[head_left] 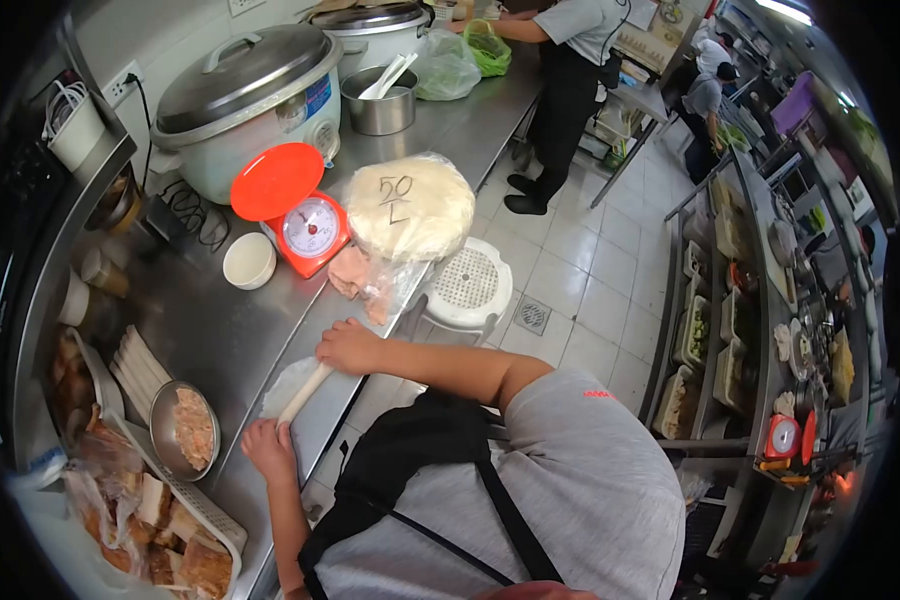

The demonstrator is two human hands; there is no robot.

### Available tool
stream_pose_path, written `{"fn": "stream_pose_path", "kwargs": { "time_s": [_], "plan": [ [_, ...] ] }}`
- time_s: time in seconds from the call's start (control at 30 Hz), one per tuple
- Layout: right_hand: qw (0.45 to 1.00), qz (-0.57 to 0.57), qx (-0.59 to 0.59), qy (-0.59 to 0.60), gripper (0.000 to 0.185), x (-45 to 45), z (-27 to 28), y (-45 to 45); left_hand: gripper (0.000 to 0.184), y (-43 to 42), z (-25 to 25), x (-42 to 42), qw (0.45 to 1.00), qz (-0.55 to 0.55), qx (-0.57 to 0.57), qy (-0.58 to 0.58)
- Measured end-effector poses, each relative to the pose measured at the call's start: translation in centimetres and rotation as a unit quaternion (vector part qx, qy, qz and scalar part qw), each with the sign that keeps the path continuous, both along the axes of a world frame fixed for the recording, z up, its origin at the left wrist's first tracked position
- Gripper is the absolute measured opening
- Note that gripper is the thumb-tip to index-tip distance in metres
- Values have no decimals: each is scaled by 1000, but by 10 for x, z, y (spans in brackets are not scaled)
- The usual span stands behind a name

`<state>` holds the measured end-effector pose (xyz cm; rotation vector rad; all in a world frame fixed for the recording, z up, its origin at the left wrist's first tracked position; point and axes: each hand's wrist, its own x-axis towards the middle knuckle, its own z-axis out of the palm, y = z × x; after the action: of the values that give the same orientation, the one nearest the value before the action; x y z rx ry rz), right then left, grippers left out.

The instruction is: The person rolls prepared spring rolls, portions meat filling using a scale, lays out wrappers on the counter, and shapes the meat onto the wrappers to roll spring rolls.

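Observation:
A pale, thin roll [305, 393] lies slantwise on the steel counter, over a translucent sheet [282, 385]. My right hand [350, 347] has its fingers closed on the upper end. At the lower end, my left hand [270, 450] is closed with fingertips pressed on the roll. Several similar rolls [140, 370] lie side by side to the left. Near them, a metal bowl [160, 432] holds a pinkish shredded mixture [192, 428]. Above my right hand are a plastic-wrapped round stack [410, 210] marked "50 L" and pink cloth or paper [348, 271].
A red scale [310, 230], white bowl [249, 261] and large cooker [245, 110] stand farther up the counter. A basket [205, 510] of browned meat is at lower left. A white stool [468, 285] stands beside the counter. Another person [570, 90] stands beyond; more people work farther back.

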<state>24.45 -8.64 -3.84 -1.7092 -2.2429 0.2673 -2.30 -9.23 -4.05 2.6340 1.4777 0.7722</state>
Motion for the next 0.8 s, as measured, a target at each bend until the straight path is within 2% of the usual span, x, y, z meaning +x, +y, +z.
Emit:
{"fn": "stream_pose_path", "kwargs": {
  "time_s": [0.03, 0.13, 0.23, 0.33, 0.43, 0.53, 0.63, 0.73, 0.8],
  "plan": [
    [999, -25, 5, -37, 20, -5, 1, 2, 19, 2, 1, 0, 1000, -6, 28, 4],
    [987, 58, 148, 20, 19, -34, 6, 4, 15, 10, 8, 1, 1000, 4, 14, 15],
    [982, 134, 128, 24, 19, -60, 2, 0, 15, 12, 12, 0, 1000, 0, -14, 7],
    [986, 140, 69, 61, 18, -61, -6, 13, 16, 9, 11, 7, 999, 39, 30, 15],
    [986, 150, -6, 69, 16, -58, -5, 23, 20, 3, 13, 23, 999, -3, 32, -18],
    [991, 130, -36, 28, 17, -63, 3, 29, 23, 7, 0, 29, 999, -7, -11, -50],
    [979, 115, 164, 20, 18, -72, 8, 16, 24, 23, -8, 21, 997, -20, -49, -61],
    [977, 135, 163, -11, 21, -73, -4, 19, 24, 32, -3, 17, 999, -24, -15, -21],
    [975, 152, 161, 18, 20, -69, -11, 30, 24, 34, 9, 20, 1000, 2, -18, 2]
  ]
}}
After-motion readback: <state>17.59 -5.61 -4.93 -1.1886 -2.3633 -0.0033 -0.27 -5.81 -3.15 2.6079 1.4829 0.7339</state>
